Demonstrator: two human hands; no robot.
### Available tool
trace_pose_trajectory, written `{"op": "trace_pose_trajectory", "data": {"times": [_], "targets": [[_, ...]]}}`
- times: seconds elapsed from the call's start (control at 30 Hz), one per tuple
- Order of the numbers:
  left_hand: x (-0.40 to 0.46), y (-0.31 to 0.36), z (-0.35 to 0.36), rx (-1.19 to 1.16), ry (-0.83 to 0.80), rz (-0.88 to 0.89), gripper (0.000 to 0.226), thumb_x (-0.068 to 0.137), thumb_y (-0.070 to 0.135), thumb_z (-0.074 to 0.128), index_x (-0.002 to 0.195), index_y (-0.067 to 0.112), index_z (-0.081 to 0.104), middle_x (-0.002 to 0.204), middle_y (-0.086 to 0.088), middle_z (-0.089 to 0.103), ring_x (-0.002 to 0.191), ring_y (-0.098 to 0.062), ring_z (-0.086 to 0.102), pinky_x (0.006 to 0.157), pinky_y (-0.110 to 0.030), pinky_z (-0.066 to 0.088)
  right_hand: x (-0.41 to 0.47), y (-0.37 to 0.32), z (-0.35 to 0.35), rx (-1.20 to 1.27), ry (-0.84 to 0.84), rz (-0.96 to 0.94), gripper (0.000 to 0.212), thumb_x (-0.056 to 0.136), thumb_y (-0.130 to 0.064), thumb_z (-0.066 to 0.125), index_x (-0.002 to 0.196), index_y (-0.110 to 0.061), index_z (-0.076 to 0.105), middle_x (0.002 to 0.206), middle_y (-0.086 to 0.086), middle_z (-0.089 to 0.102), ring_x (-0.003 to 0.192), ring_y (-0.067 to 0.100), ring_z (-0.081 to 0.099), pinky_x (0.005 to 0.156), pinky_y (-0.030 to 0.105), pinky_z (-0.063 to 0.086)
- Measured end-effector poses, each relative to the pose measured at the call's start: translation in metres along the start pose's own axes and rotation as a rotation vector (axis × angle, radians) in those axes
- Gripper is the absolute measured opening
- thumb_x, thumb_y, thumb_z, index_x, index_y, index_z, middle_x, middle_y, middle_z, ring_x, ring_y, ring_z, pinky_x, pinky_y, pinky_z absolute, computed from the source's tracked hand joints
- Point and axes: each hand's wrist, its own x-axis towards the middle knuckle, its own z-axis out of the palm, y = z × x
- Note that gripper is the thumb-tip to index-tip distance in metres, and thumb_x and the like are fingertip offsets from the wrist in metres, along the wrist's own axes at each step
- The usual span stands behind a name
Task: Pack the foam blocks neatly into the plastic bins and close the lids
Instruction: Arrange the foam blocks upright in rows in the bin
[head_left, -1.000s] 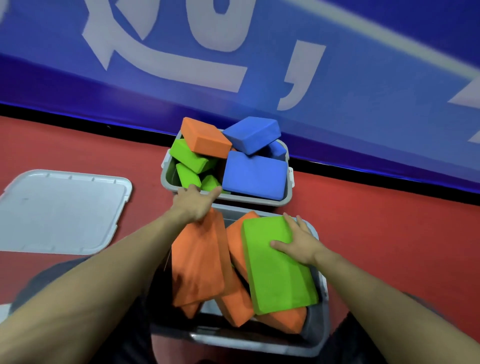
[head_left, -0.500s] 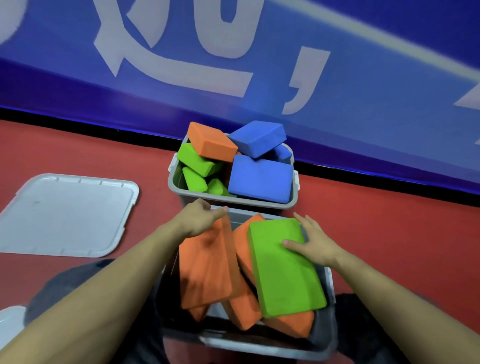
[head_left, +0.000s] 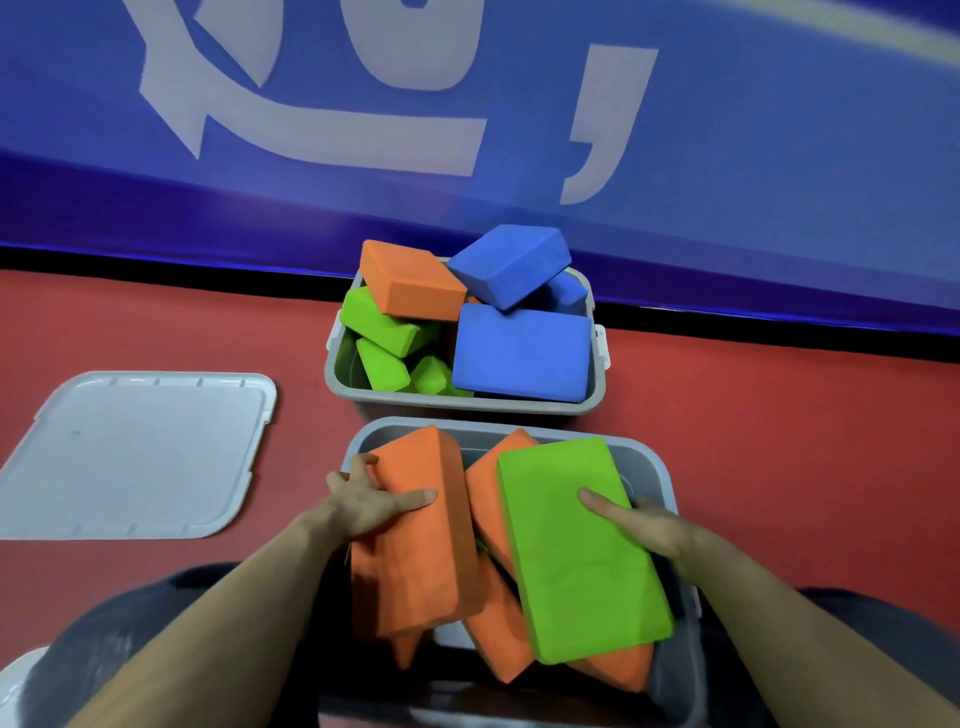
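Observation:
Two grey plastic bins stand on the red floor. The near bin (head_left: 657, 470) holds several orange blocks and one green block. My left hand (head_left: 366, 501) grips a large orange block (head_left: 415, 540) by its left side, thumb across the top face. My right hand (head_left: 641, 525) holds the big green block (head_left: 576, 545) at its right edge, thumb lying on top. More orange blocks (head_left: 493, 613) lie tilted underneath. The far bin (head_left: 467, 402) is heaped with green, orange and blue blocks (head_left: 522, 351) that rise above its rim.
A white lid (head_left: 130, 457) lies flat on the floor to the left. Another white piece (head_left: 13, 675) shows at the bottom left corner. A blue banner wall (head_left: 519, 156) runs behind the far bin. My dark-clothed legs flank the near bin.
My left hand slid from the orange block's far end down onto its left side. My right hand shifted to the green block's right edge. The view drew closer to the bins.

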Motion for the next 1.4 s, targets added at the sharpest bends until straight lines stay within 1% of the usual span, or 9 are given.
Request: {"op": "trace_pose_trajectory", "data": {"times": [0.17,0.27,0.4,0.6,0.77,0.93,1.07,1.23,1.4], "targets": [[-0.001,0.007,0.002,0.016,-0.046,-0.064,0.125,0.049,0.065,0.092,0.147,0.04,0.02,0.138,-0.007,0.021,0.129,-0.037,0.039,0.092,-0.06,0.055,-0.004,-0.005,0.0,0.114,-0.014,-0.01,0.096,0.051,-0.087,0.078,0.126,-0.027,0.07,0.122,-0.002,0.073,0.109,0.021,0.072,0.106,0.042,0.05],[0.003,0.007,0.001,0.0,-0.044,-0.06,0.125,0.05,0.064,0.092,0.147,0.039,0.018,0.132,-0.006,0.022,0.124,-0.038,0.042,0.087,-0.061,0.057,0.009,-0.002,-0.007,0.284,0.189,0.016,0.122,0.04,-0.101,0.064,0.134,-0.024,0.066,0.139,0.002,0.064,0.122,0.023,0.063,0.112,0.044,0.044],[0.008,0.005,0.003,-0.026,-0.059,-0.038,0.125,0.052,0.066,0.09,0.149,0.04,0.015,0.139,-0.007,0.02,0.13,-0.038,0.038,0.092,-0.06,0.054,-0.01,-0.014,-0.002,0.157,0.206,0.03,0.119,0.04,-0.102,0.063,0.128,-0.022,0.069,0.132,0.002,0.067,0.118,0.023,0.065,0.11,0.043,0.046],[0.014,-0.002,0.007,-0.021,-0.048,0.003,0.152,0.021,0.091,0.076,0.148,0.041,0.009,0.147,-0.01,0.033,0.132,-0.035,0.042,0.106,-0.054,0.047,-0.011,-0.016,0.014,0.082,0.167,-0.019,0.112,0.046,-0.099,0.064,0.132,-0.027,0.066,0.124,-0.001,0.072,0.11,0.022,0.07,0.107,0.043,0.049],[0.016,-0.006,0.009,0.006,-0.053,0.031,0.15,0.026,0.089,0.073,0.152,0.036,0.011,0.146,-0.012,0.039,0.132,-0.032,0.045,0.11,-0.049,0.045,-0.007,-0.01,0.011,0.064,0.263,-0.088,0.117,0.047,-0.103,0.058,0.135,-0.026,0.064,0.128,-0.001,0.07,0.112,0.023,0.067,0.107,0.042,0.048],[0.011,-0.005,0.015,0.006,-0.124,0.107,0.146,0.037,0.079,0.076,0.155,0.032,0.005,0.147,-0.009,0.035,0.129,-0.028,0.048,0.11,-0.044,0.044,-0.021,-0.012,0.008,0.078,0.316,-0.162,0.078,0.08,-0.08,0.056,0.127,-0.019,0.069,0.117,0.005,0.072,0.092,0.019,0.066,0.086,0.029,0.044],[0.013,-0.004,0.022,-0.156,-0.17,0.101,0.143,0.052,0.063,0.089,0.158,0.029,-0.002,0.153,-0.006,0.035,0.131,-0.027,0.048,0.11,-0.043,0.044,-0.023,-0.009,0.002,0.155,0.291,-0.209,0.076,0.078,-0.078,0.063,0.125,-0.019,0.07,0.111,0.0,0.075,0.096,0.018,0.072,0.088,0.032,0.052],[0.017,0.002,0.028,-0.351,-0.059,0.001,0.152,0.032,0.067,0.095,0.154,0.021,0.015,0.144,-0.002,0.047,0.125,-0.027,0.054,0.105,-0.049,0.05,-0.02,-0.001,0.003,0.215,0.216,-0.203,0.092,0.059,-0.088,0.071,0.121,-0.021,0.071,0.105,-0.005,0.078,0.093,0.017,0.076,0.094,0.04,0.057],[0.017,0.01,0.023,-0.35,-0.05,0.087,0.124,0.037,0.082,0.087,0.14,0.024,0.051,0.126,0.004,0.067,0.111,-0.021,0.067,0.099,-0.046,0.055,-0.02,0.0,0.006,0.206,0.249,-0.169,0.094,0.061,-0.09,0.068,0.124,-0.02,0.069,0.111,-0.002,0.076,0.096,0.02,0.074,0.094,0.037,0.056]]}}
